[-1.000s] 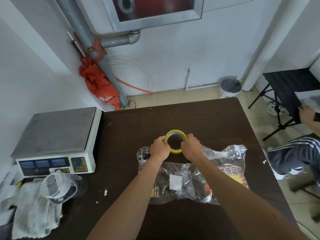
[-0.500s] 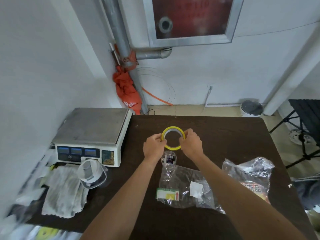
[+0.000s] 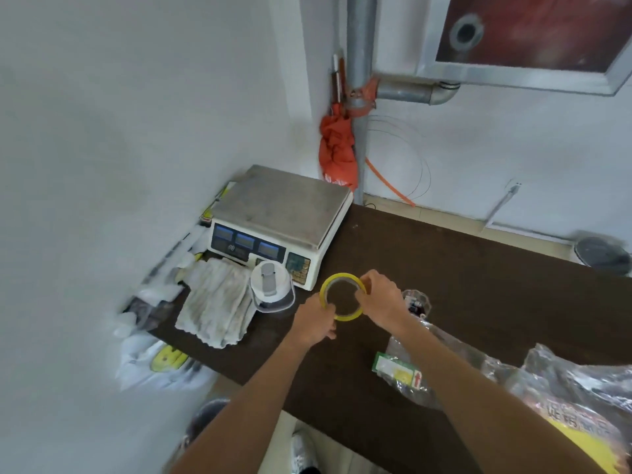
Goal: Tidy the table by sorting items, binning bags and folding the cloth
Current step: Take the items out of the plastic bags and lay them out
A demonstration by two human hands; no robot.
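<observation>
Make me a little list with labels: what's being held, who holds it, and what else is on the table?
held: yellow tape roll
left hand: grips the roll's near-left rim
right hand: grips its right rim
table: dark brown
left of roll: scale, clear lidded cup, crumpled cloth
right of roll: clear plastic bags

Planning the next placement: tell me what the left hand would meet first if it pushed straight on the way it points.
Probably the white weighing scale. The left hand, gripping the yellow tape roll, points up and away toward its keypad corner, though depth is unclear.
</observation>
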